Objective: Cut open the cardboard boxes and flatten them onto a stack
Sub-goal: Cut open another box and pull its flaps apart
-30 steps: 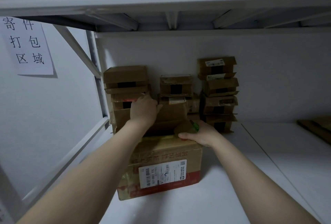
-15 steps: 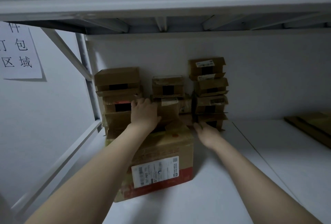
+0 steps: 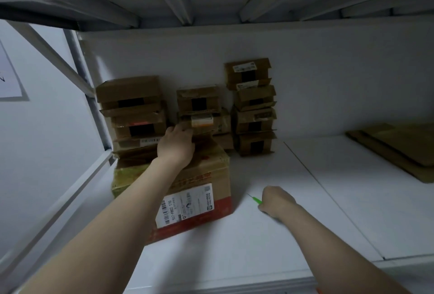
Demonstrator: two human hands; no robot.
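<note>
At the back of a white shelf [image 3: 258, 251], the left grip [image 3: 175, 146] curls its fingers on the corner of a small labelled box [image 3: 199, 121], with its wrist over a large taped box [image 3: 211, 171]. Just right of that box, the right grip [image 3: 277, 202] is clamped on a green cutter [image 3: 254, 199], whose tip points toward the box. Flattened cardboard [image 3: 399, 150] lies well beyond the right grip.

left grip [image 3: 176, 145] and right grip [image 3: 277, 201] are bare hands; both forearms [image 3: 131, 211] unclothed.
</note>
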